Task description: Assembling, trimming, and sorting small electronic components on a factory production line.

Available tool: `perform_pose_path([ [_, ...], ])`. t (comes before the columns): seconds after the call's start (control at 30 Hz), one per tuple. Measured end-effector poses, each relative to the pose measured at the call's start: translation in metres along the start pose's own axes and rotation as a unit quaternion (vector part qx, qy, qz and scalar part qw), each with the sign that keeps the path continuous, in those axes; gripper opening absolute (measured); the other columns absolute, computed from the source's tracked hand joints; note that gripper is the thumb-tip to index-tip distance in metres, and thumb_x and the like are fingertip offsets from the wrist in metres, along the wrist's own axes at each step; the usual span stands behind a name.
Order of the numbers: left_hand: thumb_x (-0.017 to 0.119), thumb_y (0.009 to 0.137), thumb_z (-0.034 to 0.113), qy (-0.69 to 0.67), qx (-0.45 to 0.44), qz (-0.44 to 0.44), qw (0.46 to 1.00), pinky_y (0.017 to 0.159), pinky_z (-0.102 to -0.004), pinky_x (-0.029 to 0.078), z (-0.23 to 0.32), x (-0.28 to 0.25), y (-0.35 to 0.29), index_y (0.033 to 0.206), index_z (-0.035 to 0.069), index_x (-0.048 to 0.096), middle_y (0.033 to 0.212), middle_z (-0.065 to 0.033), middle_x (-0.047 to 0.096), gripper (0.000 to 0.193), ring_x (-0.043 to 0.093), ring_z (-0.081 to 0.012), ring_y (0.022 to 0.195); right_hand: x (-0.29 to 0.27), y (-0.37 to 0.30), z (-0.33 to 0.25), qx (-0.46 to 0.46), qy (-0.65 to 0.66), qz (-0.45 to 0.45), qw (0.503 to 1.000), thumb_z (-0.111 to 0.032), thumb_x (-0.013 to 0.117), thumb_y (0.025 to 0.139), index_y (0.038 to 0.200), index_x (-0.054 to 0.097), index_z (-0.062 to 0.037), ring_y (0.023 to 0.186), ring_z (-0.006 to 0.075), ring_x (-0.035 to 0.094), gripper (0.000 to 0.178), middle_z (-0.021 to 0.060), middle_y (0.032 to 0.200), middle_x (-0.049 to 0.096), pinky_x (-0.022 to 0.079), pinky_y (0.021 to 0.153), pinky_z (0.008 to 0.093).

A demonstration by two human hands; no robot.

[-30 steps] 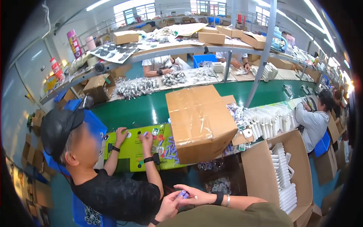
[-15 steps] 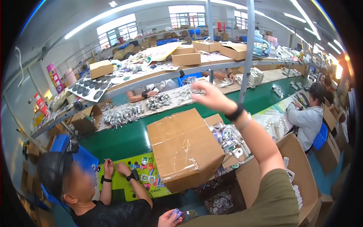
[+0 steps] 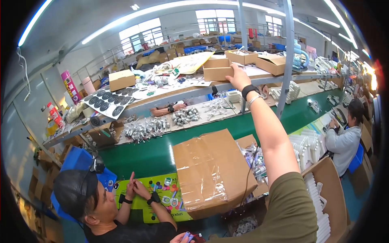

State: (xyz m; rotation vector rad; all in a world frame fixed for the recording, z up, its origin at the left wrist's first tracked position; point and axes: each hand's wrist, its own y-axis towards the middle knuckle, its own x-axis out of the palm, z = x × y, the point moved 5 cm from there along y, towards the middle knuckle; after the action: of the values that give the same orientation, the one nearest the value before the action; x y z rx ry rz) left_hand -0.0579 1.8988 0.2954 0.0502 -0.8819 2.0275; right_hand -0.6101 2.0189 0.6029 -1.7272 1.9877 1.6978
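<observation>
My right hand (image 3: pixel 240 77), with a black band and a bracelet on the wrist, is stretched out to the raised shelf. Its fingers close around the right end of a small open cardboard box (image 3: pixel 216 73). What the box holds is hidden. Low at the bottom edge, my left hand (image 3: pixel 178 239) grips a purple cylindrical battery (image 3: pixel 186 235) with thin wires. Most of that hand is cut off by the frame. Below my right arm stands a large taped cardboard carton (image 3: pixel 210 170) on the green bench.
At my left a person in a black cap (image 3: pixel 77 190) sits by a lime-green mat (image 3: pixel 178 204) with small parts. Metallic parts (image 3: pixel 146 128) are piled under the shelf (image 3: pixel 162 92). An upright post (image 3: pixel 287 60) stands right of my hand. Another person (image 3: pixel 344 137) works at far right.
My right hand has moved forward and up from above the bench to the small box on the shelf. My view has shifted left. The neighbour's hands have come together.
</observation>
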Motion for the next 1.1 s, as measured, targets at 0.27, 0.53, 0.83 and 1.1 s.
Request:
perform_pose_path([
  [0.27, 0.053, 0.083, 0.011, -0.005, -0.011, -0.044, 0.999, 0.068, -0.0269, 0.048, -0.002, 0.0, 0.024, 0.108, 0.0, 0.05, 0.097, -0.0074, 0.056, 0.028, 0.055, -0.0147, 0.086, -0.033, -0.032, -0.006, -0.016, -0.056, 0.065, 0.996, -0.018, 0.065, 0.069, 0.097, 0.046, -0.009, 0.086, 0.0353, 0.054, 0.035, 0.0197, 0.101, 0.049, 0.046, 0.069, 0.0394],
  [0.53, 0.053, 0.083, 0.011, 0.0, -0.018, -0.046, 0.999, 0.067, -0.0264, 0.048, -0.007, -0.003, 0.022, 0.108, 0.0, 0.05, 0.095, -0.0072, 0.057, 0.027, 0.056, -0.0146, 0.083, -0.057, -0.061, -0.031, -0.141, -0.071, 0.194, 0.968, -0.014, 0.065, 0.067, 0.088, 0.046, -0.0062, 0.086, 0.0328, 0.053, 0.029, 0.015, 0.103, 0.048, 0.046, 0.069, 0.0373],
  [0.83, 0.049, 0.084, 0.006, -0.027, 0.03, -0.134, 0.99, 0.07, -0.0278, 0.05, 0.016, 0.016, 0.023, 0.109, -0.003, 0.046, 0.094, -0.0128, 0.056, 0.027, 0.058, -0.0186, 0.077, -0.081, -0.187, -0.081, -0.246, -0.046, -0.022, 0.968, -0.013, 0.066, 0.063, 0.081, 0.047, -0.0058, 0.076, 0.0293, 0.054, 0.027, 0.01, 0.09, 0.05, 0.045, 0.06, 0.0344],
  [1.1, 0.046, 0.085, 0.01, -0.168, 0.088, -0.217, 0.958, 0.07, -0.0291, 0.049, 0.098, 0.109, 0.013, 0.11, -0.004, 0.045, 0.097, -0.0129, 0.055, 0.028, 0.058, -0.0192, 0.079, -0.05, -0.335, -0.076, -0.198, 0.021, -0.273, 0.941, -0.012, 0.069, 0.06, 0.084, 0.048, -0.0071, 0.076, 0.0292, 0.054, 0.032, 0.0106, 0.091, 0.05, 0.044, 0.06, 0.0347],
])
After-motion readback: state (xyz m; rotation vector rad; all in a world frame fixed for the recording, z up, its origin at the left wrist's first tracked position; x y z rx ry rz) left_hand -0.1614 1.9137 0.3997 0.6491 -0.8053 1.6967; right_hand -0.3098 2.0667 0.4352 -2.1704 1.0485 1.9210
